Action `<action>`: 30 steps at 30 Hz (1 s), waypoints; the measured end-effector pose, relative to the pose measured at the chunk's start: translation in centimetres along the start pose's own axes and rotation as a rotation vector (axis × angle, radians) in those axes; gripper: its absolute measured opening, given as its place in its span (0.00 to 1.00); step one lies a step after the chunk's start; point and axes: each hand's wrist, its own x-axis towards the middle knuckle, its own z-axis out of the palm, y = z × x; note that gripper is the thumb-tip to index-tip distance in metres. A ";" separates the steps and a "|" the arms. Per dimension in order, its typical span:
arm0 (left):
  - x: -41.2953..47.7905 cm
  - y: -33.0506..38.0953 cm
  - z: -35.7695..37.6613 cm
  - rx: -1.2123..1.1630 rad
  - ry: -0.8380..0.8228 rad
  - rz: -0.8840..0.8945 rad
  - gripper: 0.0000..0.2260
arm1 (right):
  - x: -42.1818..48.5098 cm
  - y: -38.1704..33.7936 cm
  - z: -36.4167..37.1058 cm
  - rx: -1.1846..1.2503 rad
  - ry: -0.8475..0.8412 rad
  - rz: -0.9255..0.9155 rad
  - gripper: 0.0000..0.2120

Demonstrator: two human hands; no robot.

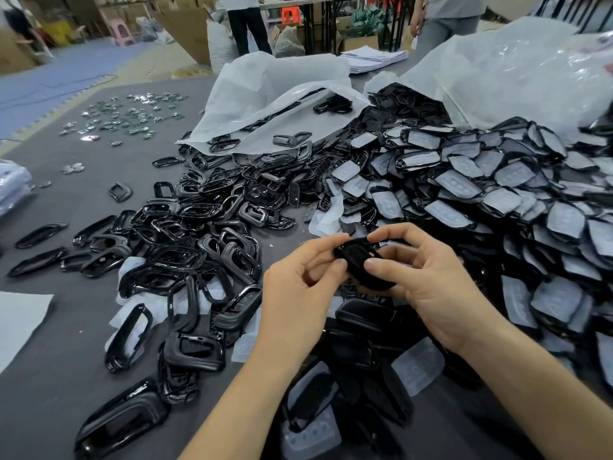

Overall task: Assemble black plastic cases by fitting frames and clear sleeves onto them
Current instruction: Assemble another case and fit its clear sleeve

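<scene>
Here the left hand (300, 280) and right hand (428, 283) both pinch one small black plastic case (363, 260) above the grey table (66, 376). Fitting seems under way; next, a glossy black oval frame (189, 257) likely needs aligning and pressing on.

The black case (360, 260) at centre is partly covered by the left hand (298, 293) and right hand (434, 287) gripping it, so its outline is incomplete. At the top edge, a person in dark trousers (247, 28) and a person in grey trousers (444, 31) are cut off above the waist. The shiny bits (122, 114) at upper left are too small to identify. A white sheet (20, 323) runs off the left edge.
</scene>
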 end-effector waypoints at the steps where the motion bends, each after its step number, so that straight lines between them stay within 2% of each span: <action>1: 0.0 0.0 0.0 -0.007 0.008 -0.004 0.17 | 0.0 0.0 0.0 -0.008 0.008 -0.001 0.12; 11: 0.0 0.2 -0.1 -0.023 0.007 -0.019 0.15 | 0.0 0.0 0.2 0.004 0.020 0.047 0.04; 20: 0.0 0.3 -0.1 -0.079 0.001 -0.038 0.15 | 0.0 -0.1 0.3 -0.031 0.042 0.044 0.05; 25: -0.1 0.5 0.0 -0.034 0.008 -0.027 0.16 | -0.2 -0.5 0.4 0.041 0.037 0.110 0.05; 30: -0.4 0.4 0.2 0.093 0.047 0.005 0.15 | -0.2 -0.6 0.4 -0.028 0.071 0.109 0.04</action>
